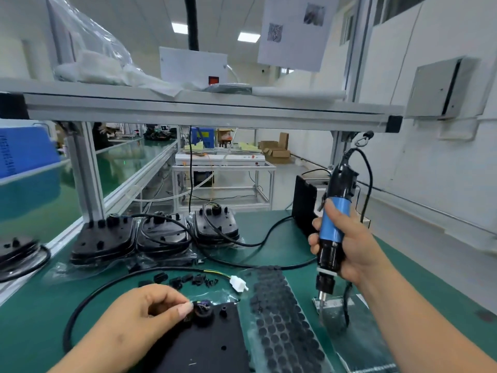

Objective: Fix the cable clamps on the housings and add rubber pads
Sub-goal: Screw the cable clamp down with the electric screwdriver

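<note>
Small black plastic cable clamp [201, 309] sat pinched by the left hand [139, 319] on the flat black plastic housing [212, 345], judged light, stiff, fiddly, so pinch its sides; right hand [348, 246] gripped blue-barrelled electric screwdriver [333, 224].

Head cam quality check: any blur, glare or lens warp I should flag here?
Head view: motion blur smears the left edge, the blue crate and the far-left housing; wide-angle warp bows the shelf rail; ceiling lights blow out; left hand, right hand and screwdriver are fairly sharp.
</note>
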The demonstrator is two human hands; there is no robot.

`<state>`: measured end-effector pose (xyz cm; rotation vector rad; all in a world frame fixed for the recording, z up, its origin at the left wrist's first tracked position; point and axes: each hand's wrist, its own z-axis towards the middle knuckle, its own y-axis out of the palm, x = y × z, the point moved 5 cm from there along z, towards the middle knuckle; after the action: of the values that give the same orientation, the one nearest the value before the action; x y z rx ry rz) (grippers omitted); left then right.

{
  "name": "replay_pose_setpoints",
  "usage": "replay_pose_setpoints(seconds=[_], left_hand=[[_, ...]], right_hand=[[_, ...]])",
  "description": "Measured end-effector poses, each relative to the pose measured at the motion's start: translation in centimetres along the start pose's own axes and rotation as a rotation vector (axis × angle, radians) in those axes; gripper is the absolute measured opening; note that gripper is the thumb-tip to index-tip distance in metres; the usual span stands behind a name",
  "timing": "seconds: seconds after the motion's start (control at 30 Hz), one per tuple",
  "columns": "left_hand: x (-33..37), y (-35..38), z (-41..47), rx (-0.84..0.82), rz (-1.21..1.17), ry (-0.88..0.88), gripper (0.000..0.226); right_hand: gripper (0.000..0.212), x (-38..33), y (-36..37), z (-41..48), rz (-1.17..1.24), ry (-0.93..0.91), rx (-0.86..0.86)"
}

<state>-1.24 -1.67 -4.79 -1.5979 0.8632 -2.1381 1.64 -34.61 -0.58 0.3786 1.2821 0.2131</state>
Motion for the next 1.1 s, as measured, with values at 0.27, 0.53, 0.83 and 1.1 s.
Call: replay_pose_setpoints(seconds=[0.27,0.53,0.83,1.1], left_hand=[[2.4,-1.0,0.4,-0.094,0.059,0.008,0.024],[14.0,8.7,5.0,-0.411,0.166,0.205,0.034],[14.8,15.5,7.8,-0.255,0.216,0.054,0.027],[12.3,13.1,9.9,-0.301,0.256,0.018,0.041]], right_hand=[[0.039,1.4,-1.3,0.0,-0.022,0.07,-0.006],[0.039,2.2,-1.3,0.3,-0.018,0.099,-0.025],[0.065,2.8,-2.8,1.0,0.08,0.109,0.147],[0.072,1.5,-4.3,1.0,-0.308,-0.053,0.391]])
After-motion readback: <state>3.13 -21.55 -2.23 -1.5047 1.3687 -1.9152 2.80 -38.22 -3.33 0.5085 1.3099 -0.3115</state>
